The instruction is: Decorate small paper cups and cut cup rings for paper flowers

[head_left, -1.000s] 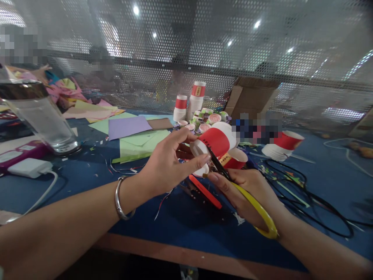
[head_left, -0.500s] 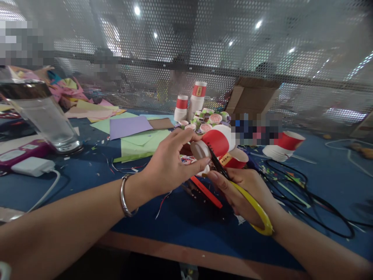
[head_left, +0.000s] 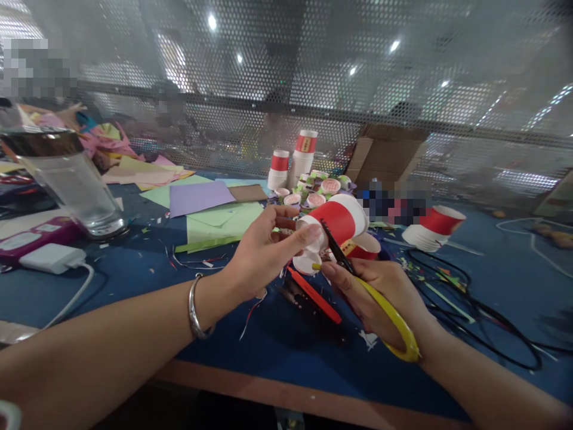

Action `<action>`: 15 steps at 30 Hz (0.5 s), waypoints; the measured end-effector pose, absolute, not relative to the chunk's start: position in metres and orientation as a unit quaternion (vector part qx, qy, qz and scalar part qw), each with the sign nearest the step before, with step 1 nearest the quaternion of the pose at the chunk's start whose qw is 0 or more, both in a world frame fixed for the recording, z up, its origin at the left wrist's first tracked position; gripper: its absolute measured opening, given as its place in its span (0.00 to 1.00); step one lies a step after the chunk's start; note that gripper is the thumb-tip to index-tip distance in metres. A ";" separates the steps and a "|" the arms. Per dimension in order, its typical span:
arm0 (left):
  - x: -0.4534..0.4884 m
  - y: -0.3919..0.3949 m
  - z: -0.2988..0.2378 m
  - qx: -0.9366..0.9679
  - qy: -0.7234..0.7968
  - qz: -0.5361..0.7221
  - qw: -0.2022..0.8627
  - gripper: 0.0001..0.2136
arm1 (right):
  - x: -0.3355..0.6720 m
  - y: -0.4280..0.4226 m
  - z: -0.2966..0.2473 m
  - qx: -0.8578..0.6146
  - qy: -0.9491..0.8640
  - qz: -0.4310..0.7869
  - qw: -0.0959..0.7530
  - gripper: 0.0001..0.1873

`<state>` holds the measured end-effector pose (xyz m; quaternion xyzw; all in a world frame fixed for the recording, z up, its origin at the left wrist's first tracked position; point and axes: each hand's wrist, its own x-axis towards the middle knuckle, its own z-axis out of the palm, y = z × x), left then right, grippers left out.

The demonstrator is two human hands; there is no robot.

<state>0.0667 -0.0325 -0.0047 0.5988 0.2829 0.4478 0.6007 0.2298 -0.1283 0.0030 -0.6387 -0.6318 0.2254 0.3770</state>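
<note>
My left hand (head_left: 264,251), with a silver bangle on its wrist, grips a red and white paper cup (head_left: 340,220) by its narrow end. The cup lies on its side in the air, its wide rim pointing right and away. A white round piece (head_left: 307,263) hangs below the narrow end; whether it is still joined there I cannot tell. My right hand (head_left: 380,292) is closed on scissors (head_left: 391,313) with a yellow handle and black blades. The blades lie against the cup near my left thumb, so their tips are partly hidden.
Stacked paper cups (head_left: 302,164) stand behind small decorated cups (head_left: 330,186). More cups (head_left: 430,230) lean at right beside a black cable (head_left: 505,328). Coloured paper (head_left: 201,197), a glass bottle (head_left: 85,191) and a white charger (head_left: 52,257) lie left. A red stick-shaped tool (head_left: 316,295) lies below my hands.
The cup has turned in my left hand, and my left thumb now lies over its narrow end. The white round piece hangs lower. The scissors stay almost in place.
</note>
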 end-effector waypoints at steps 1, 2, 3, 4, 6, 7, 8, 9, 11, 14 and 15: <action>0.068 -0.032 -0.004 0.572 0.285 0.435 0.634 0.23 | 0.230 -0.128 0.003 -0.638 -0.633 0.228 0.375 0.29; 0.069 -0.032 -0.004 0.551 0.281 0.422 0.663 0.22 | 0.231 -0.127 0.003 -0.638 -0.633 0.231 0.372 0.29; 0.069 -0.031 -0.004 0.537 0.275 0.413 0.683 0.20 | 0.232 -0.126 0.003 -0.639 -0.633 0.234 0.369 0.29; 0.069 -0.031 -0.004 0.529 0.269 0.410 0.692 0.20 | 0.233 -0.125 0.002 -0.639 -0.633 0.237 0.367 0.29; 0.069 -0.030 -0.004 0.532 0.263 0.415 0.689 0.19 | 0.235 -0.124 -0.002 -0.634 -0.638 0.241 0.365 0.29; 0.069 -0.031 -0.004 0.540 0.263 0.419 0.681 0.19 | 0.236 -0.123 -0.003 -0.630 -0.641 0.244 0.364 0.29; 0.069 -0.031 -0.004 0.550 0.262 0.423 0.671 0.19 | 0.236 -0.123 -0.005 -0.627 -0.643 0.246 0.364 0.29; 0.069 -0.031 -0.005 0.561 0.260 0.425 0.661 0.19 | 0.237 -0.123 -0.006 -0.628 -0.641 0.249 0.364 0.29; 0.068 -0.032 -0.006 0.585 0.250 0.427 0.642 0.18 | 0.238 -0.123 -0.008 -0.636 -0.634 0.251 0.361 0.29; 0.067 -0.032 -0.008 0.625 0.237 0.426 0.609 0.17 | 0.237 -0.124 -0.009 -0.641 -0.635 0.247 0.353 0.30; 0.067 -0.032 -0.008 0.638 0.235 0.425 0.597 0.16 | 0.237 -0.123 -0.009 -0.639 -0.639 0.245 0.351 0.30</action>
